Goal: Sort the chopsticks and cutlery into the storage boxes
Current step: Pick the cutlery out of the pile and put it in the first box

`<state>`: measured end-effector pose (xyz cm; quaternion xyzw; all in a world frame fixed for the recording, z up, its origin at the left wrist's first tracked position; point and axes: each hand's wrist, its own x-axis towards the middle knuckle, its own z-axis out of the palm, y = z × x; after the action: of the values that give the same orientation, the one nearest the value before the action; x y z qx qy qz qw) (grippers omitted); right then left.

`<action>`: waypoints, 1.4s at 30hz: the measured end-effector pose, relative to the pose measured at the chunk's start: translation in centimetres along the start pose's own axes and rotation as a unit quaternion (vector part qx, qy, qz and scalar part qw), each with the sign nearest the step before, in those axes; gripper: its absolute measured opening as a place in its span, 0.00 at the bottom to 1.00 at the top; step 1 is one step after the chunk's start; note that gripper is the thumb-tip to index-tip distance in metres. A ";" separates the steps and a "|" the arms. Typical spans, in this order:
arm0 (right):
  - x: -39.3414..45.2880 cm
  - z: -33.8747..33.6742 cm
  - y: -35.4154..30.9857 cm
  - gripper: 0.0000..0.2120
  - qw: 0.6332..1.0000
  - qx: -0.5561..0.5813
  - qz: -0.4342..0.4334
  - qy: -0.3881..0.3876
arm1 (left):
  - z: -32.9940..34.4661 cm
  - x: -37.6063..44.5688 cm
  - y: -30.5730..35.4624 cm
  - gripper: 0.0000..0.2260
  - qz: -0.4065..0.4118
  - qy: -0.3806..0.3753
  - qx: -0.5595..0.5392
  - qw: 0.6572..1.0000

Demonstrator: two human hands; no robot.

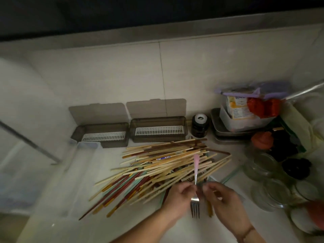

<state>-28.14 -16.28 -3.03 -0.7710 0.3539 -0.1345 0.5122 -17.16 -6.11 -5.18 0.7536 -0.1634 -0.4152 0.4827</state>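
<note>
Both hands meet over the chopstick pile (157, 169) | left hand (177, 197) and right hand (222, 199) pinch one fork (195, 188) at its neck, prongs toward the person, likely picking it out | both boxes (158, 131) wait open, lids back, seemingly empty

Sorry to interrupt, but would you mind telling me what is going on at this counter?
A person is sorting utensils. Both hands, left hand and right hand, hold a pink-handled fork above a loose pile of chopsticks. Two brown storage boxes stand open behind the pile, apparently holding only white inserts.
</note>
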 end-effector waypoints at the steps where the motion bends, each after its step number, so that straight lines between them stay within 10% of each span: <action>1: 0.9 0.6 -1.1 0.08 1.000 0.002 -0.008 -0.018 | -0.8 -0.1 0.3 0.11 0.009 0.008 -0.007 1.000; 22: 13.9 22.1 -18.0 0.11 0.924 -0.104 -0.199 -0.310 | -29.5 2.3 0.6 0.03 0.191 0.232 -0.134 0.944; 29: 15.8 25.5 -19.4 0.04 0.901 -0.271 -0.252 -0.226 | -35.3 5.0 -0.2 0.08 0.161 0.312 -0.192 0.917; 34: 18.2 27.4 -20.2 0.05 0.888 -0.344 -0.246 -0.182 | -37.7 7.3 -0.3 0.03 0.130 0.310 -0.138 0.932; 42: 24.7 33.8 -19.1 0.10 0.912 -0.330 -0.116 -0.215 | -39.3 7.9 -0.3 0.20 0.104 0.268 0.330 0.899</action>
<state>16.57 -5.38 -4.79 -0.9421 0.1672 0.1005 0.2726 18.36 12.17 -1.69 0.9311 -0.2336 -0.0671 0.2721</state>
